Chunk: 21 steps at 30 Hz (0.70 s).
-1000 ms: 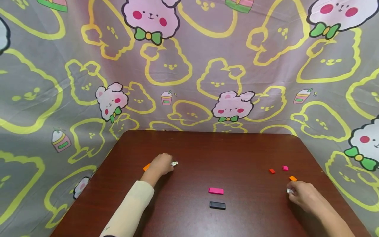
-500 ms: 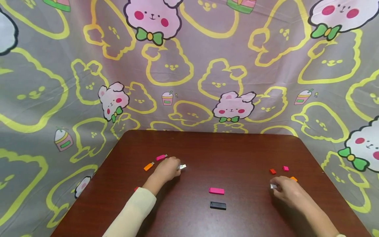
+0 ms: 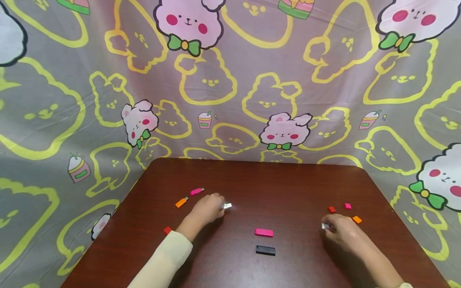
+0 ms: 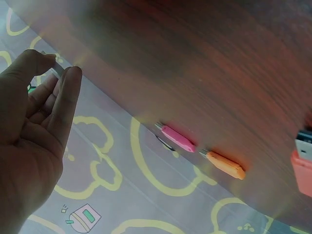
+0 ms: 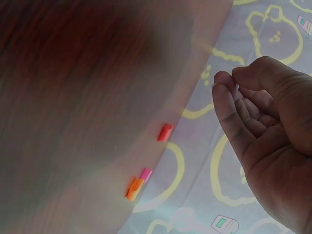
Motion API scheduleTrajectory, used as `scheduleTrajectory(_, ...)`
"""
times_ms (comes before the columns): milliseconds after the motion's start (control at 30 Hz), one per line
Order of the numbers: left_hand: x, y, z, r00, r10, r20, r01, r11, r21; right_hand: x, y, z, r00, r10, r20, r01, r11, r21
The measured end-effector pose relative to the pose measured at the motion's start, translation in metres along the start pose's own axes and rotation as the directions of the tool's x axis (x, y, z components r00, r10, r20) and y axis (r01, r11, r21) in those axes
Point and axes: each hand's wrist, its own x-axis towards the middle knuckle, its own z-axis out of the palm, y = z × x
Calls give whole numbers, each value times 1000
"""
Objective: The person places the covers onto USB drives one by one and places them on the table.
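Note:
My left hand (image 3: pixel 208 209) pinches a white USB stick (image 3: pixel 227 206) between thumb and fingers, its pale end pointing right. Over the table's right half, my right hand (image 3: pixel 342 231) pinches a small white piece (image 3: pixel 325 226) that looks like the stick's cap; the fingers hide it in the right wrist view. Left of the left hand lie an uncapped pink USB stick (image 3: pixel 196 191) and an uncapped orange one (image 3: pixel 181 202). A red USB stick (image 4: pixel 303 168) shows its metal plug nearer the left sleeve. Red (image 3: pixel 331 209), pink (image 3: pixel 347 206) and orange caps (image 3: pixel 357 219) lie beyond the right hand.
At the middle front of the brown table (image 3: pixel 273 188) lie a capped pink USB stick (image 3: pixel 263 233) and a black one (image 3: pixel 265 250), one in front of the other. A patterned cloth (image 3: pixel 237 96) hangs behind the table and along both sides.
My left hand has moved right with the white USB stick, uncovering the pink, orange and red sticks. My right hand has moved left with the small white piece, away from the orange cap.

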Motion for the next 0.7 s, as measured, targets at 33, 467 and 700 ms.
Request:
scheduleTrajectory(33,0,1,0,1000,0,1,0,1000,1,0,-1,0,1000,2,3,-2,1000,5)
scheduleTrajectory(467,9,15,3,1000,22,2,-22,1000,-1,16,-17,9,997,-70,-21,71,997,7)
scheduleTrajectory(700,16,28,5,999,36,28,-36,999,-12,27,-26,14,995,-103,-17,103,995,16)
